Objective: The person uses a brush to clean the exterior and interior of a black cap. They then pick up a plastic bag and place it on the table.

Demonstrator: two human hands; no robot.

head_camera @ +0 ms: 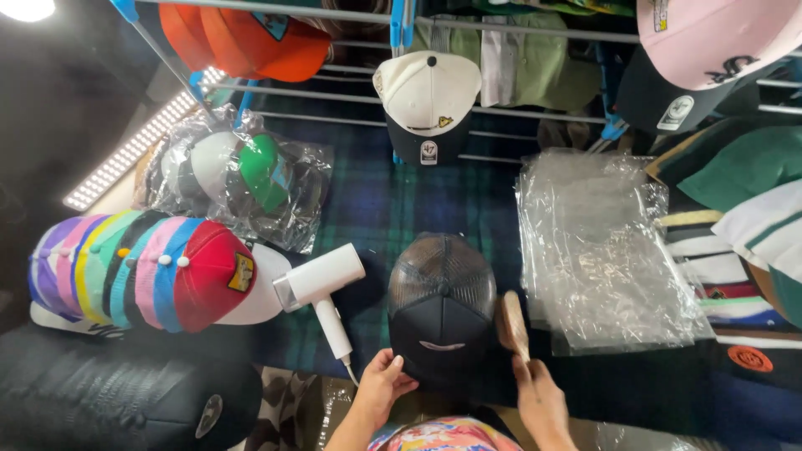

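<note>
A black mesh-backed cap (440, 309) lies on a dark plaid cloth (393, 205), its brim toward me. My left hand (383, 384) grips the brim's left edge with fingers and thumb. My right hand (539, 397) is closed on the handle of a small wooden brush (512, 324), whose head sits just beside the cap's right side. A white hair dryer (322, 288) lies to the left of the cap, its handle pointing toward my left hand.
A nested row of coloured caps (142, 271) lies at left, bagged caps (242, 175) behind it. A pile of clear plastic bags (597, 250) lies at right beside folded striped clothes (735, 250). Caps hang from a wire rack (351, 98) above, including a white-and-black one (428, 100).
</note>
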